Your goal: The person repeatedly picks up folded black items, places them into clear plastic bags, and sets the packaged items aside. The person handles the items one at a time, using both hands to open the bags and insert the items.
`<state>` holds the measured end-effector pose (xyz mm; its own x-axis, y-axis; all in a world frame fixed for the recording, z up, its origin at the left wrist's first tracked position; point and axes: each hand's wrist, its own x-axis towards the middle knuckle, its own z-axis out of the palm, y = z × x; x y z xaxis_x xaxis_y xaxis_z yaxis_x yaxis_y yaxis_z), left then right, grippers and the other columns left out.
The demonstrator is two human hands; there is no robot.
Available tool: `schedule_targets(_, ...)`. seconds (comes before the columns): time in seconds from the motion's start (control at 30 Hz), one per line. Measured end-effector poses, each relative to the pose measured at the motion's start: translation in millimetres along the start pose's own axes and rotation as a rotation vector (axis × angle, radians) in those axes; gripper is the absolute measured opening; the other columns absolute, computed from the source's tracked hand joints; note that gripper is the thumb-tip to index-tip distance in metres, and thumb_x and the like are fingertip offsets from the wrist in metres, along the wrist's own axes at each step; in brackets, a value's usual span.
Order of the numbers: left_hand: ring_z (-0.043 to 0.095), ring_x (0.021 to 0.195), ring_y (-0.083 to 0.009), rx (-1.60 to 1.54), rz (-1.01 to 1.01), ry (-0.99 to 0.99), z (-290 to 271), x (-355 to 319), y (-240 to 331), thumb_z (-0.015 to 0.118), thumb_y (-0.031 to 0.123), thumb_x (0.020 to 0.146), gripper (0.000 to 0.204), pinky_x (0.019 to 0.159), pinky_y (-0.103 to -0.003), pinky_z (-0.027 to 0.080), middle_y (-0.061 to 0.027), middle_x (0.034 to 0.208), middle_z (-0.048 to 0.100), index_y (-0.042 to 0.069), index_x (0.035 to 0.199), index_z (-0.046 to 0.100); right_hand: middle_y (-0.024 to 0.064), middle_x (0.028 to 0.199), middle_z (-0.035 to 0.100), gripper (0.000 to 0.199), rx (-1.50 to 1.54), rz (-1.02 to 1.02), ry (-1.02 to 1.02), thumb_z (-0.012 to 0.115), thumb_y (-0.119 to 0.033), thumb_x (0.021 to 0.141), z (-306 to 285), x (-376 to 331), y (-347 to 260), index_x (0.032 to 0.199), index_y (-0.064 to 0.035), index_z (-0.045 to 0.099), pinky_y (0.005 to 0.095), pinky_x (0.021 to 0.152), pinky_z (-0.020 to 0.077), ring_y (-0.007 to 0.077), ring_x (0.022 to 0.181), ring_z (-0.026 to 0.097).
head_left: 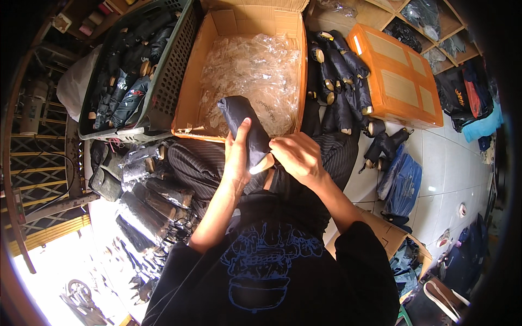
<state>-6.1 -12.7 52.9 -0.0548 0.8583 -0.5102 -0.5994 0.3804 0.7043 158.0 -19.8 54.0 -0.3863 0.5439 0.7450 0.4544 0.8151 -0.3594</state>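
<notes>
Folded umbrella [246, 126] with its wooden handle sits gripped in your left hand [237, 157], your right hand [296, 155] pinching its end; bagged ones [147, 204] lie left, unbagged ones [340, 76] wait right.

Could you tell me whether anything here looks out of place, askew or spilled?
Nothing looks damaged or spilled. The one untidy spot is the loose heap of dark folded umbrellas on the floor between the cardboard box and the orange crate, lying at mixed angles. Both hands hold one folded umbrella.
</notes>
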Motion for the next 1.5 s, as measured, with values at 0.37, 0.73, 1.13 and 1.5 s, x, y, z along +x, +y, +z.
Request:
schedule_targets(0.37, 0.062, 0.075, -0.0147, 0.005, 0.033, 0.044, -3.0, 4.1, 2.8, 0.069, 0.034, 0.088, 0.044, 0.064, -0.029, 0.053, -0.0052, 0.092, 0.061, 0.004, 0.116, 0.054, 0.0117, 0.100, 0.064, 0.033, 0.102, 0.079, -0.053, 0.066, 0.005, 0.069, -2.5, -3.8, -1.2, 0.102, 0.0011, 0.066, 0.0349, 0.071, 0.0545, 0.0265, 0.084, 0.065)
schedule_targets(0.73, 0.062, 0.080, -0.0162, 0.059, 0.071, 0.079, -2.9, 3.0, 0.5, 0.069, 0.034, 0.088, 0.047, 0.070, -0.030, 0.053, -0.0069, 0.096, 0.062, 0.003, 0.119, 0.054, 0.0105, 0.098, 0.065, 0.027, 0.058, 0.049, -0.124, 0.069, 0.002, 0.068, -4.0, 1.9, -4.5, 0.095, 0.0018, 0.068, 0.0353, 0.073, 0.0534, 0.0247, 0.085, 0.065)
schedule_targets(1.13, 0.067, 0.085, -0.0241, -0.172, 0.043, -0.457, -23.1, 10.0, 12.5, 0.063, 0.041, 0.089, 0.056, 0.071, -0.036, 0.059, -0.0170, 0.099, 0.065, -0.002, 0.122, 0.049, 0.0146, 0.109, 0.063, 0.057, 1.147, 0.908, 0.063, 0.071, 0.002, 0.083, 20.5, -21.8, -43.2, 0.133, 0.0043, 0.042, 0.0284, 0.078, 0.0542, 0.0158, 0.089, 0.066)
schedule_targets(1.5, 0.066, 0.086, -0.0253, -0.127, 0.195, -0.363, -16.6, 7.1, 10.7, 0.061, 0.041, 0.087, 0.055, 0.074, -0.035, 0.056, -0.0177, 0.096, 0.065, -0.003, 0.118, 0.051, 0.0049, 0.087, 0.060, 0.015, 0.634, 0.972, 0.242, 0.072, -0.006, 0.085, 16.6, -4.6, -69.9, 0.090, 0.0005, 0.060, 0.0242, 0.066, 0.0453, 0.0089, 0.075, 0.055)
